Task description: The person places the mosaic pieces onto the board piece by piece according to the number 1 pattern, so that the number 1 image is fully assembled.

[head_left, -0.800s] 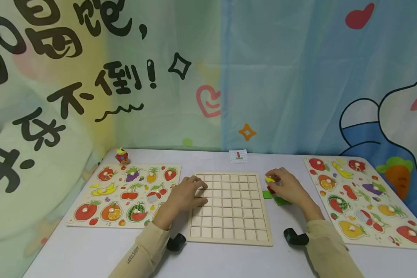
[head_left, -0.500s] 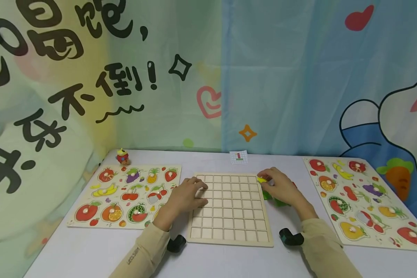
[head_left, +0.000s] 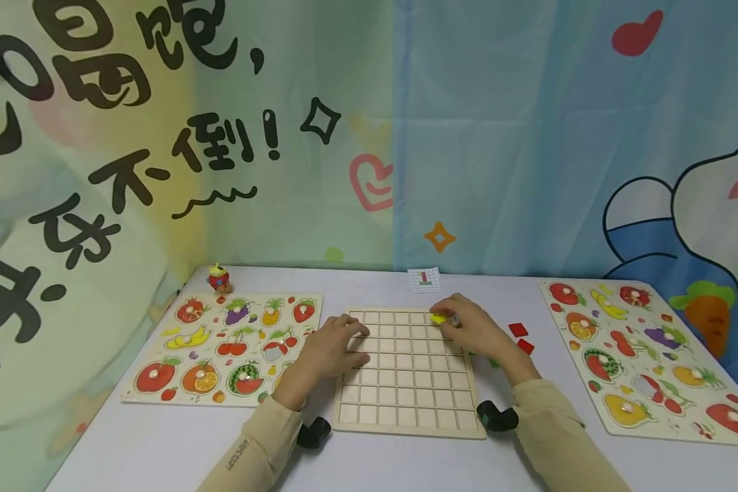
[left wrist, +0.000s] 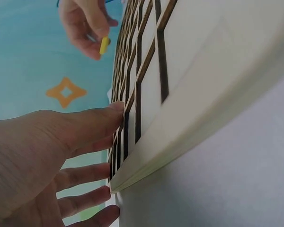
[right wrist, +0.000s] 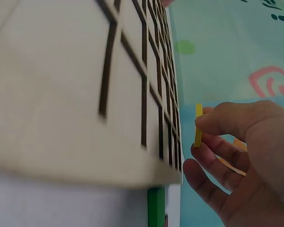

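A wooden board with a square grid (head_left: 404,377) lies flat on the white table. My right hand (head_left: 475,333) is over its far right part and pinches a small flat yellow tile (head_left: 438,318) between thumb and fingers. In the right wrist view the yellow tile (right wrist: 198,126) stands on edge, apart from the grid. My left hand (head_left: 332,346) rests at the board's left edge, fingers spread and fingertips right at the rim. Two red tiles (head_left: 518,330) lie beyond the right wrist. Green tiles, mostly hidden by the right arm, sit beside the board; one green edge (right wrist: 155,207) shows.
A small card with a printed grid and coloured pattern (head_left: 424,279) lies behind the board. Fruit puzzle boards stand left (head_left: 206,372) and right (head_left: 636,389). A small red-and-yellow figurine (head_left: 219,279) is at the back left. A printed curtain (head_left: 498,171) hangs behind the table.
My right hand has carried the yellow tile leftward from the loose tiles to over the board. The red tiles have come into sight behind it. My left hand stays in place.
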`<control>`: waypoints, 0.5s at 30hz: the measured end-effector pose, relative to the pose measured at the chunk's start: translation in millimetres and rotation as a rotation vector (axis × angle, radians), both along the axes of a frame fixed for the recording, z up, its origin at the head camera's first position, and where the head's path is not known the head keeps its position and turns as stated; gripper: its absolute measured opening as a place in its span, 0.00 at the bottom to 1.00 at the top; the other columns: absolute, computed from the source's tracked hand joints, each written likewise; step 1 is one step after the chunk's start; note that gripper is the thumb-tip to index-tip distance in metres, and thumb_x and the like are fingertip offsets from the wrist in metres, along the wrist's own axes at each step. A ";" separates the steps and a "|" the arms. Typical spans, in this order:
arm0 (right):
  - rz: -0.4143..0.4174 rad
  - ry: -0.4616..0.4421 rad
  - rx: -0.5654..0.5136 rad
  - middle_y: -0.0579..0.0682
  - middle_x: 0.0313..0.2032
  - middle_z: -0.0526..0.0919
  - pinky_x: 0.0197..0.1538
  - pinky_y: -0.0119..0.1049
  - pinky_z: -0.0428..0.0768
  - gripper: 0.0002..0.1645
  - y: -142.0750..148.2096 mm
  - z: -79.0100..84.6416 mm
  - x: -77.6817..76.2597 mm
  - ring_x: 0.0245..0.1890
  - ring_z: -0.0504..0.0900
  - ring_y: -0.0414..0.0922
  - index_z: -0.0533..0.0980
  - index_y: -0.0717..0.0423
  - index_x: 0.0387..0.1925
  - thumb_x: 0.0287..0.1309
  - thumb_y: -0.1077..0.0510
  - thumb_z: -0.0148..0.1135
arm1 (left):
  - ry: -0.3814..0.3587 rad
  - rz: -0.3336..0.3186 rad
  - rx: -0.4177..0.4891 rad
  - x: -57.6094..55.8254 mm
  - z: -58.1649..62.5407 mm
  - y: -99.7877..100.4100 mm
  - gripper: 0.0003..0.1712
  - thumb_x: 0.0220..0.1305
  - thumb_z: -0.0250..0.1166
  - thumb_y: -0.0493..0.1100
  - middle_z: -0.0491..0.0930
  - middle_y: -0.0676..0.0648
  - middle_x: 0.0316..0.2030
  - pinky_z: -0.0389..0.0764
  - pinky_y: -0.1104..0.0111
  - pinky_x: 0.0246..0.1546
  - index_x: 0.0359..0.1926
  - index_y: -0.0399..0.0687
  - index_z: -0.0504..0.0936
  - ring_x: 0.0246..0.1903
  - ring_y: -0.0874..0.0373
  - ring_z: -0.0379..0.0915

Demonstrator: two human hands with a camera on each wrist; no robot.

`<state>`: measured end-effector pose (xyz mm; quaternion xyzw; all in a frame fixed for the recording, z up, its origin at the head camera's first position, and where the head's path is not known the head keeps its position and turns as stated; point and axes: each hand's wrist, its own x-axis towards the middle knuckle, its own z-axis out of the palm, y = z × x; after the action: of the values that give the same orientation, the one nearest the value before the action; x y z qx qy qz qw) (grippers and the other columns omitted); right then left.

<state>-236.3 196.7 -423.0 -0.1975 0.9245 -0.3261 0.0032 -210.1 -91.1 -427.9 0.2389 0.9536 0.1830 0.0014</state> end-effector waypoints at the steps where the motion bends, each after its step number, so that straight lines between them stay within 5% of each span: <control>1: 0.014 0.006 0.003 0.52 0.44 0.77 0.47 0.43 0.77 0.16 -2.7 -0.2 -1.1 0.46 0.76 0.49 0.76 0.57 0.50 0.58 0.63 0.58 | 0.001 0.001 -0.002 -0.4 -0.3 0.0 0.23 0.55 0.69 0.53 0.75 0.47 0.54 0.79 0.52 0.37 0.51 0.53 0.79 0.54 0.46 0.70; 15: 0.180 0.028 0.009 0.51 0.46 0.76 0.44 0.40 0.79 0.14 -41.6 3.2 -2.2 0.46 0.76 0.47 0.77 0.59 0.48 0.60 0.64 0.56 | -0.030 0.047 -0.047 0.5 4.2 1.5 0.32 0.55 0.68 0.55 0.73 0.45 0.57 0.78 0.50 0.45 0.58 0.46 0.75 0.58 0.47 0.68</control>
<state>-238.6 155.1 -419.8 -0.2842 0.9045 -0.3173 0.0203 -209.6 -89.6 -423.7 0.2138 0.9629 0.1639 0.0169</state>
